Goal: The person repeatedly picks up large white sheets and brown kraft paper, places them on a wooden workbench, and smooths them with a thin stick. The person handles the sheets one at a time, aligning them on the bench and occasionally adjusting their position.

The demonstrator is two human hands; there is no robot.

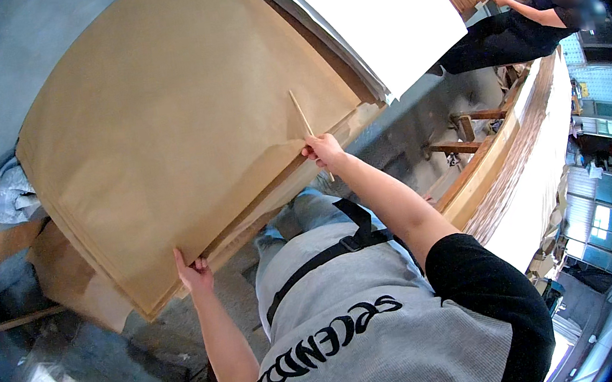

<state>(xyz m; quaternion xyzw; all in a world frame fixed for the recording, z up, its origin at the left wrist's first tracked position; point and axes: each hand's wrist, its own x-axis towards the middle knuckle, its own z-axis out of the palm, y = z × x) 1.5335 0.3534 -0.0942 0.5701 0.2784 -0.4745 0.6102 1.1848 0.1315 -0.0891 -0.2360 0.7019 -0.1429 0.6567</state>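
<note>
1. Right hand (324, 151), just right of the frame's centre, is closed on the near edge of the top brown sheet (181, 122) and also has a thin wooden stick (303, 123) pinched in its fingers, the stick pointing up over the paper.
2. Left hand (194, 271), lower left of centre, is curled round the sheet's lower corner, thumb on top, fingers hidden beneath.
3. That brown sheet fills the upper left and centre, lying on a stack of like sheets (262, 208) whose edges show just under it.
4. Risk: with only one edge held at two points, the wide paper could likely sag, crease or tear between the hands.
5. Risk: the curled fingers may catch two sheets, since the edges lie so close together.
6. Risk: the stick's tip could scratch or poke the surface if the wrist turns.
7. White sheets (384, 18) hang at the upper centre, just beside the brown one; a swing could brush them.
8. Another person (524, 27) works at the upper right, well apart.
</note>
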